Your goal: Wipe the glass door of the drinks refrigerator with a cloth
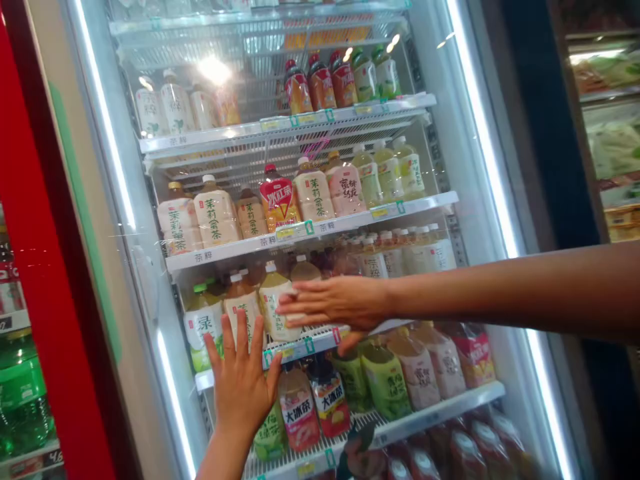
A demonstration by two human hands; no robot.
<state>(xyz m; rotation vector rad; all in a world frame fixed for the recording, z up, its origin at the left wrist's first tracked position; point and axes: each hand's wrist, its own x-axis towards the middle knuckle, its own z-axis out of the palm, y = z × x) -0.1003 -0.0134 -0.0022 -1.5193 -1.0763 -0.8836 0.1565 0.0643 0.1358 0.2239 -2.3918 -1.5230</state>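
Bottled drinks stand on the wire shelves of a lit cooler, seen through its glass front. My left hand [241, 387], low in the view, has its fingers spread and pointing up. In front of it is a green-capped bottle [205, 327]. Reaching in from the right, my right hand [340, 303] is flat with fingers stretched out. It covers part of a white-capped bottle [271, 300]. Both hands hold nothing. Whether the palms press on the glass I cannot tell for certain.
Above the hands, a shelf edge [240, 245] carries several large tea bottles [313, 190]. Below are peach-coloured and dark-labelled bottles [327, 397]. A red frame [60, 300] borders the cooler at left, beside green bottles [23, 387]. Another lit shelf unit [613, 147] stands at right.
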